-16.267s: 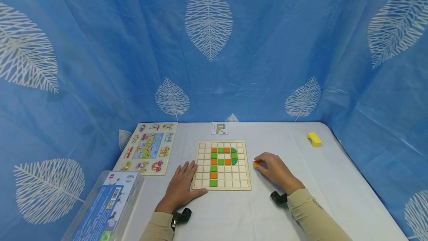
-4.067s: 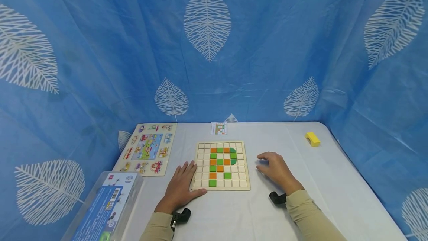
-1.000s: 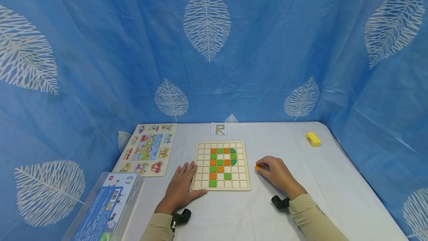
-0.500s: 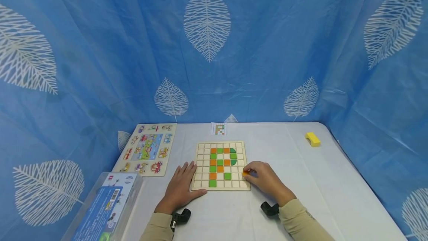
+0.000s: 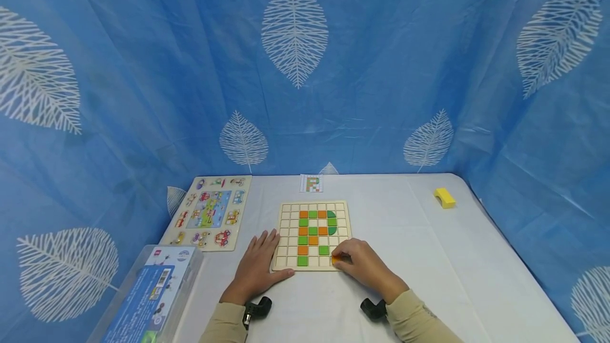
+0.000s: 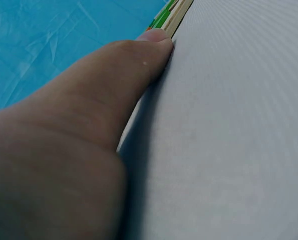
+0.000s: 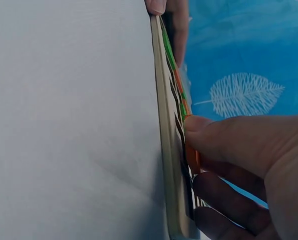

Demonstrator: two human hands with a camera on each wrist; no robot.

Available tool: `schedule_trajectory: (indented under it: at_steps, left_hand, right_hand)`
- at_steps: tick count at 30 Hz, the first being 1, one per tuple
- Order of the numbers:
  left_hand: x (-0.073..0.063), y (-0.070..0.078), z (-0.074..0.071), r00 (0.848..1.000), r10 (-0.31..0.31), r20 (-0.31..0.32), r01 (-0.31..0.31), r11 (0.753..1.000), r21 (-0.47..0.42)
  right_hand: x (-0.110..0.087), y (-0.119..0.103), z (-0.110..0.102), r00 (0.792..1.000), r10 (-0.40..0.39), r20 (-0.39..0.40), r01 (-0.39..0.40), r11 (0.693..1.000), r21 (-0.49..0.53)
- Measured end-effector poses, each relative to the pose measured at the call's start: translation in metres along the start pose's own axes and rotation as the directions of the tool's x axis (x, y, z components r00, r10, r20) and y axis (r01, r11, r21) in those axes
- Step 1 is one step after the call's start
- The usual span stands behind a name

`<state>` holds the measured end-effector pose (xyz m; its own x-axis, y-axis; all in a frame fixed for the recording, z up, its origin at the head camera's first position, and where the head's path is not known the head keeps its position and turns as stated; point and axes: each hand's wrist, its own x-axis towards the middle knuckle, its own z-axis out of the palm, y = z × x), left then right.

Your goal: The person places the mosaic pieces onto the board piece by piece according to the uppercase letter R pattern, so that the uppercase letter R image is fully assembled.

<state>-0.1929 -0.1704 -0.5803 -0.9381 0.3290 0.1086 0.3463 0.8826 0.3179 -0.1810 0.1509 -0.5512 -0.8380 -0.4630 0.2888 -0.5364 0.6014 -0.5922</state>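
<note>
My left hand (image 5: 257, 266) lies flat with its fingertips at the left edge of a wooden grid board (image 5: 286, 242), thumb along the near edge. Green and orange square tiles, plus two rounded dark green pieces (image 5: 332, 231), form a letter shape in the grid. With thumb and fingertips, my right hand (image 5: 364, 264) pinches an orange tile (image 7: 191, 155) right at the bottom row, to the lower right of a green tile (image 5: 324, 250). That hand covers the board's near right corner in the head view.
A small pattern card (image 5: 312, 183) lies beyond the board. Left of it are a vehicle picture puzzle (image 5: 209, 210) and a clear plastic box (image 5: 152, 295) with a printed sheet. A yellow arch block (image 5: 445, 198) sits at the far right of the white-covered table.
Over the earlier frames an orange and a green tile joined the letter as a diagonal. In the last second my right hand carried another orange tile leftward onto the board; my left hand stayed.
</note>
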Motion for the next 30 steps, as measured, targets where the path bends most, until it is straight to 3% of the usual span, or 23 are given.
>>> schedule_trajectory:
  at_steps: [12,23,30]
  left_hand:
    - [-0.0010,0.0013,-0.0017,1.000,-0.013,0.010,0.013,1.000,0.003]
    - [-0.0008,-0.0012,-0.0004,1.000,-0.001,0.000,0.001,1.000,-0.003]
    - [0.0001,0.0009,-0.0003,1.000,-0.002,-0.004,0.002,1.000,-0.002]
  right_hand:
    - [-0.0001,-0.0013,0.0075,0.997,0.034,-0.065,-0.032,0.999,0.031]
    - [-0.0024,-0.0005,0.0092,0.984,0.161,-0.074,-0.154,0.984,0.088]
    - [-0.0078,0.0019,0.0106,0.981,0.165,-0.099,-0.155,0.982,0.105]
